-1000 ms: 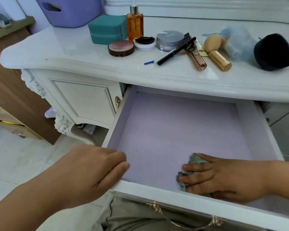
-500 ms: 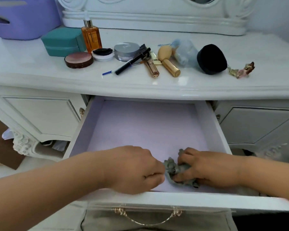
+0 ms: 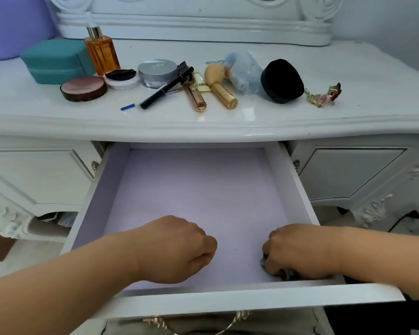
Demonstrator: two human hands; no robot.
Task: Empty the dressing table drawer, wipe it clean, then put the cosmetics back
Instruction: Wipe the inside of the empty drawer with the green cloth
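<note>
My right hand [image 3: 298, 250] grips the grey cloth [image 3: 286, 274], bunched in the drawer's [image 3: 191, 189] near right corner against the front wall; my left hand [image 3: 177, 247] is curled into a loose fist over the liner and, as far as I can see, holds nothing. The drawer is pulled far out, so leaning on its front edge could, I judge, tip or strain it. With the cloth wadded so small it may skip the far corners, and dragging hard might ruck up the lilac liner. The cosmetics [image 3: 191, 85] lie in a row on the table [image 3: 348, 68], well behind the drawer; the gold tubes [image 3: 224, 95] look free to roll if the table is jolted. The table top is glossy white under a carved mirror frame [image 3: 191, 22]; pale floor [image 3: 22, 252] shows at the left.
</note>
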